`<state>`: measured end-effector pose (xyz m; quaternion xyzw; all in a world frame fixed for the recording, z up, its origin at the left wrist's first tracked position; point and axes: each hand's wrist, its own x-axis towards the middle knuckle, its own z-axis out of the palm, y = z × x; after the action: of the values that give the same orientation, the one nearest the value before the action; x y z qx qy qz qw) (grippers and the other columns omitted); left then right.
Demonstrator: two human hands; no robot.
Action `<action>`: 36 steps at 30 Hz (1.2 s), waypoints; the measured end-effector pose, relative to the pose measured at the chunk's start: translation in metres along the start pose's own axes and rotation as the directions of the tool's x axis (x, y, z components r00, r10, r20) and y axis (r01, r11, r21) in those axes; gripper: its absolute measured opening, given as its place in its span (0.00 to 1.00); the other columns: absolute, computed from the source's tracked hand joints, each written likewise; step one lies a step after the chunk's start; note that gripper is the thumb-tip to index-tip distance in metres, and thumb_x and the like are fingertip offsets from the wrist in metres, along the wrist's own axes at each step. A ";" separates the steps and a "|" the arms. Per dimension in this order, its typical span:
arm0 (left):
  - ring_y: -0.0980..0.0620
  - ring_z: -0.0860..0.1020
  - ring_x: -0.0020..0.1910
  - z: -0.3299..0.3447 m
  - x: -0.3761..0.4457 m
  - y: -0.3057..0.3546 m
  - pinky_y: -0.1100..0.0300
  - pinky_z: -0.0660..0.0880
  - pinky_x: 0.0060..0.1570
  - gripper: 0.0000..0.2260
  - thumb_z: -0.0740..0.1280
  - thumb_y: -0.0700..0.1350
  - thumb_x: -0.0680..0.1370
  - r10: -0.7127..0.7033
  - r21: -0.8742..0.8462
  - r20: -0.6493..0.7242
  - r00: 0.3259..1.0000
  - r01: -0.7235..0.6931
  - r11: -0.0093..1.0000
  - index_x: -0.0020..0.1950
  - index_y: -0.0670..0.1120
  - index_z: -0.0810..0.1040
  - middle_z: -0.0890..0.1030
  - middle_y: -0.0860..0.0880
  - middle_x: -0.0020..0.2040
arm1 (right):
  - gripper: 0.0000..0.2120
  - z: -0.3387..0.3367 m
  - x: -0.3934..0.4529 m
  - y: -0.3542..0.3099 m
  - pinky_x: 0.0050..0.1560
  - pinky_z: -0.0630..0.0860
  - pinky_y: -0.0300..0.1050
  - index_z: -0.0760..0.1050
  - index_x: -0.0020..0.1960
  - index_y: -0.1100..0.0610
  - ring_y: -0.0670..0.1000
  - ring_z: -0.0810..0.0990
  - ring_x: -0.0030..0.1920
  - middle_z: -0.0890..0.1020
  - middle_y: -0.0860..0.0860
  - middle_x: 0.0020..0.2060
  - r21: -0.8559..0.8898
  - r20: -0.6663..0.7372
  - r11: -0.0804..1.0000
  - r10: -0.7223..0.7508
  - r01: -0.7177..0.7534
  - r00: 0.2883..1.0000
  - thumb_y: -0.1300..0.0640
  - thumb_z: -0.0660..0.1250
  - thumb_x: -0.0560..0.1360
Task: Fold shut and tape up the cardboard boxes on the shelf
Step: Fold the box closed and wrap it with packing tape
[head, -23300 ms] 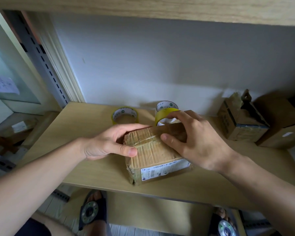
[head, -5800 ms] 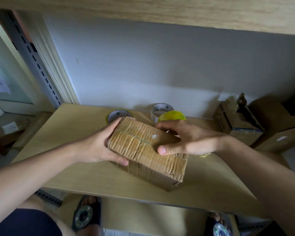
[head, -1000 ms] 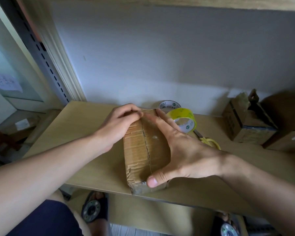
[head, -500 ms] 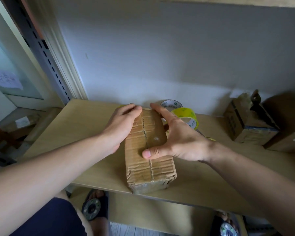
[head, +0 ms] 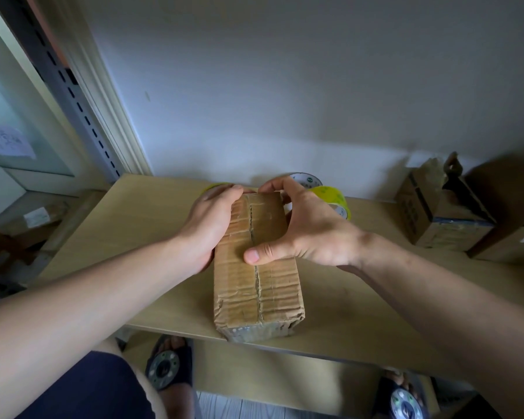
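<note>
A small worn cardboard box [head: 256, 285] lies lengthwise on the wooden shelf [head: 139, 225], its flaps closed along a centre seam, its near end at the shelf's front edge. My left hand [head: 209, 225] grips the box's left side and far corner. My right hand [head: 306, 228] holds its right side, with the thumb pressed on the top seam and the fingers curled over the far end. A yellow tape roll [head: 335, 199] and a white-cored roll [head: 304, 179] stand just behind my right hand.
Two more cardboard boxes stand at the right: a torn open one [head: 436, 213] and a larger one [head: 508, 219] beside it. The wall runs close behind the shelf. A slotted metal upright [head: 73, 95] rises at the left. My sandalled feet show below the shelf.
The box has stayed lengthwise on the shelf. Both hands slid toward its far end, and my right thumb moved up along the top seam.
</note>
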<state>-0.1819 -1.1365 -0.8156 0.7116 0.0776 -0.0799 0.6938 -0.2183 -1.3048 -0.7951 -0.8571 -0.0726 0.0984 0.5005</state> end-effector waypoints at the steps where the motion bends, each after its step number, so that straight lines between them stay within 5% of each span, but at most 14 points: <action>1: 0.59 0.83 0.35 0.000 0.000 0.000 0.69 0.78 0.33 0.10 0.65 0.45 0.83 0.004 0.010 0.007 1.000 -0.004 1.000 0.47 0.49 0.86 0.87 0.55 0.39 | 0.43 0.000 0.001 0.000 0.59 0.81 0.49 0.70 0.66 0.48 0.47 0.81 0.54 0.79 0.46 0.52 0.006 -0.006 1.000 0.006 -0.006 1.000 0.53 0.88 0.57; 5: 0.53 0.85 0.42 0.001 -0.002 0.001 0.64 0.80 0.41 0.12 0.64 0.48 0.84 -0.007 0.031 0.032 0.999 0.006 1.000 0.48 0.47 0.86 0.88 0.49 0.45 | 0.39 0.001 0.006 0.002 0.55 0.82 0.49 0.72 0.63 0.51 0.47 0.82 0.49 0.80 0.48 0.49 0.074 -0.029 0.997 0.035 -0.033 0.999 0.55 0.88 0.58; 9: 0.50 0.85 0.44 0.003 -0.003 0.003 0.55 0.80 0.50 0.18 0.60 0.54 0.85 -0.024 0.018 0.076 0.997 0.023 1.000 0.47 0.48 0.86 0.88 0.46 0.47 | 0.33 0.000 0.009 0.003 0.38 0.74 0.34 0.75 0.59 0.55 0.39 0.76 0.35 0.79 0.46 0.42 0.124 -0.095 0.991 0.064 -0.052 0.993 0.57 0.87 0.60; 13: 0.50 0.85 0.44 0.002 -0.002 0.002 0.56 0.80 0.48 0.19 0.59 0.56 0.85 -0.001 0.020 0.106 0.994 -0.001 1.000 0.49 0.48 0.86 0.88 0.46 0.46 | 0.28 0.006 0.013 0.007 0.43 0.77 0.42 0.75 0.54 0.55 0.47 0.78 0.41 0.79 0.48 0.42 0.183 -0.171 0.981 0.095 -0.063 0.981 0.55 0.86 0.61; 19: 0.50 0.85 0.44 0.001 -0.001 0.002 0.57 0.79 0.46 0.18 0.60 0.56 0.85 -0.003 0.016 0.122 0.992 0.001 1.000 0.50 0.48 0.86 0.87 0.45 0.47 | 0.19 0.012 0.018 0.009 0.37 0.75 0.38 0.76 0.48 0.55 0.44 0.77 0.34 0.78 0.46 0.34 0.254 -0.251 0.966 0.124 -0.058 0.960 0.57 0.84 0.66; 25: 0.46 0.79 0.67 -0.007 0.010 -0.006 0.47 0.74 0.69 0.34 0.64 0.69 0.73 -0.040 -0.008 0.213 0.976 0.043 0.999 0.70 0.48 0.79 0.81 0.46 0.67 | 0.17 0.019 0.023 0.008 0.41 0.76 0.44 0.75 0.40 0.50 0.48 0.79 0.39 0.80 0.46 0.36 0.115 -0.407 0.989 0.137 -0.098 0.903 0.46 0.82 0.67; 32: 0.45 0.79 0.67 -0.008 0.024 -0.012 0.42 0.71 0.72 0.31 0.67 0.72 0.72 -0.024 -0.005 0.277 0.960 0.026 1.000 0.63 0.50 0.84 0.83 0.46 0.64 | 0.17 0.018 0.025 0.010 0.37 0.70 0.41 0.73 0.36 0.50 0.47 0.78 0.36 0.81 0.46 0.34 0.015 -0.476 0.993 0.108 -0.115 0.873 0.44 0.79 0.70; 36: 0.42 0.83 0.58 -0.009 0.020 -0.006 0.43 0.74 0.69 0.24 0.70 0.62 0.76 0.022 -0.017 0.385 0.923 -0.017 1.000 0.55 0.42 0.85 0.84 0.39 0.58 | 0.17 0.019 0.023 0.009 0.35 0.70 0.41 0.73 0.35 0.51 0.48 0.79 0.34 0.81 0.46 0.32 -0.052 -0.497 0.994 0.054 -0.092 0.866 0.45 0.76 0.74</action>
<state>-0.1637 -1.1272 -0.8251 0.6782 -0.0665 -0.2107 0.7009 -0.1999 -1.2877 -0.8143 -0.8736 0.0870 -0.1084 0.4664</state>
